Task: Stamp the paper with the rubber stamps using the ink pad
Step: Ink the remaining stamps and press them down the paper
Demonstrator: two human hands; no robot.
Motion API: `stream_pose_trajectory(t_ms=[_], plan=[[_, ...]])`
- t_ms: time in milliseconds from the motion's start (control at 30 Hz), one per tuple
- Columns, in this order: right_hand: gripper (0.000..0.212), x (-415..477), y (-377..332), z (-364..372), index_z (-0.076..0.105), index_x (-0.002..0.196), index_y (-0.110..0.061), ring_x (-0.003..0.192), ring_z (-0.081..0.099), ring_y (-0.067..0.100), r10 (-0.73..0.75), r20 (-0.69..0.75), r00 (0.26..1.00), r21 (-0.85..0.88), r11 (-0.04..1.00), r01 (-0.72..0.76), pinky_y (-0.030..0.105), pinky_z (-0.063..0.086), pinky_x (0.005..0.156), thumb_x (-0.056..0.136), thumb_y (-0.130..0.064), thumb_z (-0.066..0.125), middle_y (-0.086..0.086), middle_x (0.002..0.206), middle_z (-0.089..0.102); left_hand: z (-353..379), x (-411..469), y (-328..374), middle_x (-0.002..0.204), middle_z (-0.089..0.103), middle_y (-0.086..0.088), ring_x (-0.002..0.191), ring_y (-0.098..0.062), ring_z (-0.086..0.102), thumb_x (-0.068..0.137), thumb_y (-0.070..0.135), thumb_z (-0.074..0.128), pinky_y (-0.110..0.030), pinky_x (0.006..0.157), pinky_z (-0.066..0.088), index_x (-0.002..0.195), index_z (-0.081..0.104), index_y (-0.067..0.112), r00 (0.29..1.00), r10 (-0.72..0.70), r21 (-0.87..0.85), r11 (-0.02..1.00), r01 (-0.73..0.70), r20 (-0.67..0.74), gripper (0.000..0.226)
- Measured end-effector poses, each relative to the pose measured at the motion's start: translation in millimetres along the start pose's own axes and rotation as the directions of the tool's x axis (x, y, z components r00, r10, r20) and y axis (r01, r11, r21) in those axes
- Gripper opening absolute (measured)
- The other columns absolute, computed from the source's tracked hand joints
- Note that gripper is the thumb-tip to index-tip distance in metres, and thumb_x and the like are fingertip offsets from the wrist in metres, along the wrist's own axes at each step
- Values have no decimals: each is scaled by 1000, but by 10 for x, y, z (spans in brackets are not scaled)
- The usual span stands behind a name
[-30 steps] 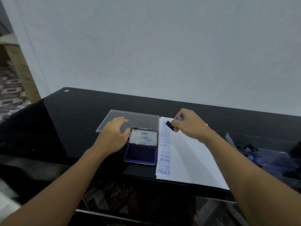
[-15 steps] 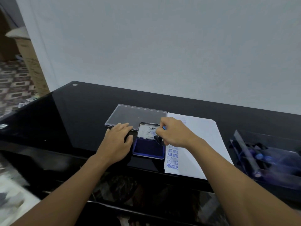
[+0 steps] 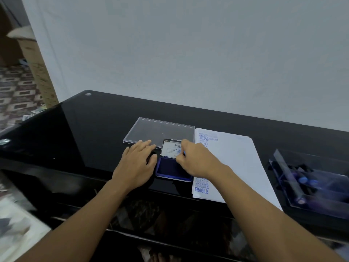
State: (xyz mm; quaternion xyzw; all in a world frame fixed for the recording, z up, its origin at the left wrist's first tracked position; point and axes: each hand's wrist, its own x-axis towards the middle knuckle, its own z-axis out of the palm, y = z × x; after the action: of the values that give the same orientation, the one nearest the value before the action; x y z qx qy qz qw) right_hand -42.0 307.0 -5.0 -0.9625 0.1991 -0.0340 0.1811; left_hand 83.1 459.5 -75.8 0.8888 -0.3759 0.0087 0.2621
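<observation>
Tabletop (image 3: pixel 94 129) of glossy black carries everything. A white paper (image 3: pixel 238 167) lies right of centre, and a flat clear tray (image 3: pixel 160 129) sits at the far left of it. A clear organiser (image 3: pixel 321 186) holding dark and blue things stands well apart at the right edge. The open ink pad (image 3: pixel 170 172) lies just beside the paper's left edge, its hinged lid (image 3: pixel 170 148) tipped up on the far side. The left hand (image 3: pixel 136 165) rests flat on the tabletop just left of the pad, fingers straight and loosely spread, thumb beside the case. The right hand (image 3: pixel 198 161) is over the pad's far right corner, fingers curled tight and pinching a small rubber stamp (image 3: pixel 184 153) — only a blue bit shows, so I cannot tell whether its face touches the ink. Likely risks: the left hand is beside the pad and not on it, so a firm press near the corner could slide the light case. Inking only one edge would give a patchy print like the pale ones already on the sheet. An inked face dragged over the paper's edge would smear it. Readable writing — "Artlin", cut off by the hand, on the lid; "AMENDED" in blue at the paper's far left; "FRAGILE" repeated at its near left; other prints are too faint.
</observation>
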Motion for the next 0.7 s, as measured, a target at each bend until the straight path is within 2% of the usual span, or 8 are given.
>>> stream_pose_trajectory(t_ms=[267,500,700], plan=[[12,-12,-83,121,36,94,-15,82,50,34,47,-15,999,5,999,-47,38,40,68,98,-25,41,11,88,50,37,-9,-9,162,29,10,152,-11,16,104,40,33,-43,124,14,150,42,27,1000,-6,15,1000,6,-7,48],[12,-6,-92,143,38,96,-15,85,55,35,53,-19,998,-8,999,-53,42,48,70,97,-27,41,14,93,55,58,3,-7,162,29,9,152,-11,15,104,40,32,-43,125,13,149,42,27,1000,-9,32,999,9,-3,48],[12,-5,-99,160,39,97,-15,83,55,34,56,-32,998,-25,998,-57,40,45,67,97,-27,41,13,93,56,60,-13,-6,162,29,9,152,-12,15,104,41,31,-43,125,13,149,43,28,1000,-11,41,999,12,-6,47]])
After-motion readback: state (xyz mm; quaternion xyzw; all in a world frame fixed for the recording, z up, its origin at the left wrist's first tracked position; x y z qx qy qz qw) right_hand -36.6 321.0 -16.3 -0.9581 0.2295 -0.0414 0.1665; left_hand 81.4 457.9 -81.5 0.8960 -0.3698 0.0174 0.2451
